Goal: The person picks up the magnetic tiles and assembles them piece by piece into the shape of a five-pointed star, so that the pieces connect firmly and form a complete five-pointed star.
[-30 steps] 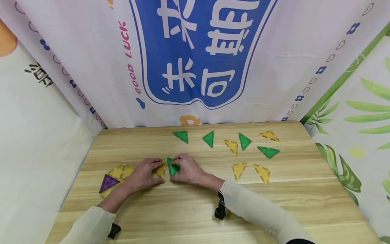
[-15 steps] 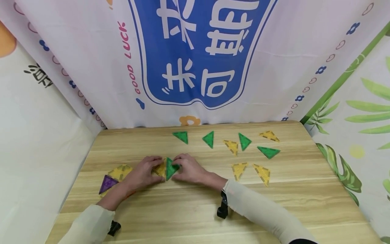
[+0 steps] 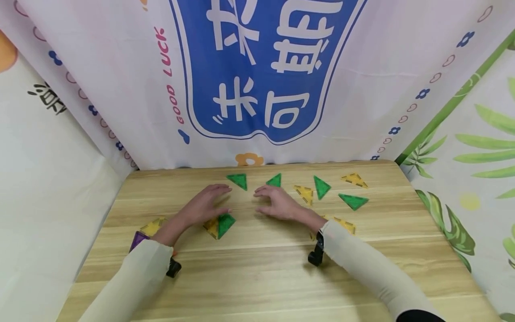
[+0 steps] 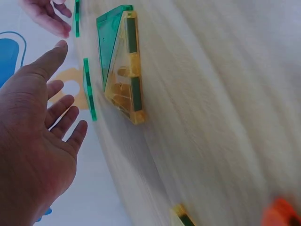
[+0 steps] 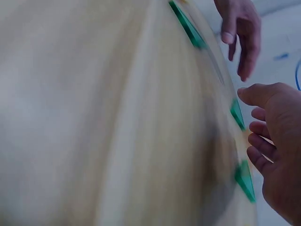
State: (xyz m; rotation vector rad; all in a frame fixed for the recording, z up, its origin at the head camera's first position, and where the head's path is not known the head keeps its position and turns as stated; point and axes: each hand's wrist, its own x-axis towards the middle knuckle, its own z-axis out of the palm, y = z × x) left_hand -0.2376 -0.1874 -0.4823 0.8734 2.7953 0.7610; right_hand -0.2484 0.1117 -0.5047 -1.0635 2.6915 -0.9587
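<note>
A yellow triangular magnetic tile [image 3: 211, 227] and a green triangular magnetic tile [image 3: 226, 225] lie edge to edge on the table. Over them, my left hand [image 3: 203, 206] hovers with relaxed fingers and grips nothing. My right hand [image 3: 279, 203] is raised to the right of the pair, nearest to a green tile [image 3: 275, 180] it partly covers; its fingers are loosely bent around nothing. Another green tile [image 3: 238, 180] lies just beyond both hands. In the left wrist view, the joined pair [image 4: 123, 66] sits beside the left hand, apart from its fingers.
Several yellow and green triangles, including a yellow tile [image 3: 304, 194] and a green tile [image 3: 353, 201], are scattered at the right. Under my left forearm, a purple tile [image 3: 138, 239] and yellow tiles [image 3: 153, 226] are partly hidden. A printed cloth [image 3: 257, 152] hangs behind the table.
The yellow and green triangles came together edge to edge, and both hands let go. My left hand has risen and moved forward; my right hand has moved away to the right and forward.
</note>
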